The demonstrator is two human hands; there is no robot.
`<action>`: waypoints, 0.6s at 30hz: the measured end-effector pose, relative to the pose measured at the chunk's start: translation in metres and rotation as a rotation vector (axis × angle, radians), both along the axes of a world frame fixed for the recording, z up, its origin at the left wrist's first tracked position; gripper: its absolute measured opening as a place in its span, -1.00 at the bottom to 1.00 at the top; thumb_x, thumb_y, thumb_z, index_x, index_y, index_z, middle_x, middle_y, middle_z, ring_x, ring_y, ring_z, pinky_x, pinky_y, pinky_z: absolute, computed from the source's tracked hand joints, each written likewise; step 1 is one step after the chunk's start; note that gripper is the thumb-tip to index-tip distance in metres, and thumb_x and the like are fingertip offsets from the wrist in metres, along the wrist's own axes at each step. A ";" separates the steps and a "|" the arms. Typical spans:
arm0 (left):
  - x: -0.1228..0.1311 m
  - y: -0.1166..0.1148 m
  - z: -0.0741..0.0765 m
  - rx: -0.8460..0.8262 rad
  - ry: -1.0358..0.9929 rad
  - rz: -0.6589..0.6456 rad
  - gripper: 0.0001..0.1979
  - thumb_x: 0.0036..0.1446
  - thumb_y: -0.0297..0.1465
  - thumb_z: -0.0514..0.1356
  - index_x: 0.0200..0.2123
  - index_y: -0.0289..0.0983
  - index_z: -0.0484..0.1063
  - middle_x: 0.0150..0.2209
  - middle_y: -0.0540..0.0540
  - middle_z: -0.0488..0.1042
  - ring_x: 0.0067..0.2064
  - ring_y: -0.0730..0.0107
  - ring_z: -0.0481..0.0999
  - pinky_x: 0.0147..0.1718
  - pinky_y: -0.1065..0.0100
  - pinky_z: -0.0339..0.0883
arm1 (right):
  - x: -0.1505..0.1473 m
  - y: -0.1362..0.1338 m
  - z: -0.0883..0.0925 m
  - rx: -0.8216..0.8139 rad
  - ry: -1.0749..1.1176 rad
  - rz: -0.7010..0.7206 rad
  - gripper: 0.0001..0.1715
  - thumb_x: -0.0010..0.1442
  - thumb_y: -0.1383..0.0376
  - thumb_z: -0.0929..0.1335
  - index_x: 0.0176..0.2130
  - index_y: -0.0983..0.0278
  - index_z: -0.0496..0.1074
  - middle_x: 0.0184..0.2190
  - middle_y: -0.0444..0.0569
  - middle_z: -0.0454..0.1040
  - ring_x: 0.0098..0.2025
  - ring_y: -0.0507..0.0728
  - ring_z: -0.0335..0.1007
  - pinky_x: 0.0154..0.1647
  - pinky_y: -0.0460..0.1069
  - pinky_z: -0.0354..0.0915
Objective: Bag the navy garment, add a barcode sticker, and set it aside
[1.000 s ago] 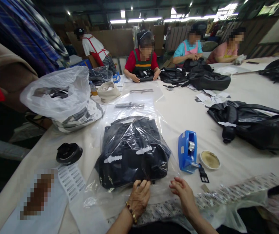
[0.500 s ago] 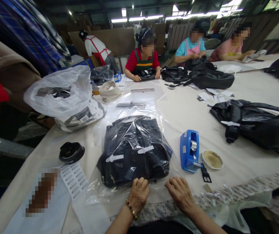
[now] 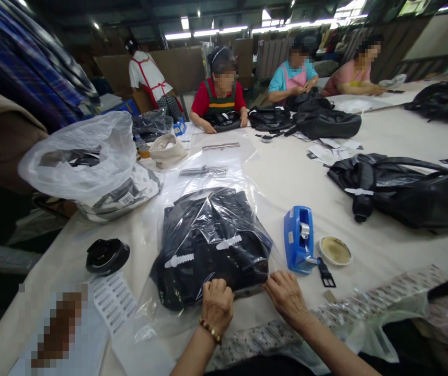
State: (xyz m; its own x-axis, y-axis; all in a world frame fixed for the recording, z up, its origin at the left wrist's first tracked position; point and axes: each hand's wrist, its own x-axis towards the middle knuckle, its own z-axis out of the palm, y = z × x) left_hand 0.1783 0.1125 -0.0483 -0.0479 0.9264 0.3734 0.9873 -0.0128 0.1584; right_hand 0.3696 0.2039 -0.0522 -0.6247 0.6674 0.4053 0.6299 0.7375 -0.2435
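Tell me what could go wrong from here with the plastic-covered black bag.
The clear plastic might tear or crease where the right hand seems to pinch it, near the black bag. The blue tape dispenser stands close to that hand and could get bumped. The label sheet lies near the plastic's left edge and might get dragged.

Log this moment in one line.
left hand: at near edge of bag | right hand: at bag's near right corner | bag: black, under clear plastic | tape dispenser: right of bag

Strip lights and bright windows glow above brown panels beyond a broad pale table.
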 end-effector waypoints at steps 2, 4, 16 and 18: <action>-0.004 0.002 0.001 -0.003 0.010 -0.042 -0.80 0.09 -0.50 0.08 -0.57 -0.26 0.24 -0.48 -0.05 0.27 -0.39 0.32 0.19 -0.39 0.27 0.03 | 0.000 0.001 0.000 -0.013 -0.006 -0.007 -0.73 0.22 0.27 0.23 -0.49 0.25 0.34 -0.51 -0.08 0.31 -0.37 0.10 0.13 -0.31 0.02 0.00; -0.009 0.004 0.001 0.007 0.046 -0.148 -0.81 0.11 -0.55 0.01 -0.52 -0.27 0.27 -0.45 -0.06 0.28 -0.38 0.34 0.20 -0.39 0.29 0.06 | 0.000 0.003 0.001 -0.026 -0.011 -0.014 -0.74 0.21 0.27 0.25 -0.50 0.25 0.34 -0.51 -0.09 0.31 -0.38 0.10 0.14 -0.31 0.01 0.00; -0.023 0.018 0.017 -0.253 0.341 -0.534 -0.57 0.19 -0.48 -0.02 0.12 -0.08 0.10 -0.29 -0.05 0.30 -0.35 0.39 0.27 -0.38 0.30 0.10 | 0.008 0.022 0.010 -0.054 -0.056 0.048 -0.83 0.13 0.28 0.35 -0.49 0.24 0.34 -0.49 -0.13 0.35 -0.37 0.07 0.17 -0.31 -0.01 0.02; -0.022 0.018 0.018 -0.289 0.339 -0.513 -0.55 0.19 -0.49 -0.03 0.13 -0.07 0.08 -0.29 -0.05 0.29 -0.34 0.39 0.28 -0.37 0.30 0.11 | 0.010 0.023 0.012 -0.047 -0.055 0.055 -0.83 0.15 0.29 0.33 -0.48 0.24 0.34 -0.50 -0.12 0.34 -0.37 0.08 0.17 -0.31 -0.01 0.02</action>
State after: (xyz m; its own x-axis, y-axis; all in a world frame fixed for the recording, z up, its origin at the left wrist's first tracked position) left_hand 0.1565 0.1305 -0.0304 0.5003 0.8655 0.0243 0.8633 -0.4964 -0.0910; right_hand 0.3795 0.2270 -0.0405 -0.6817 0.6488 0.3383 0.6020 0.7601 -0.2448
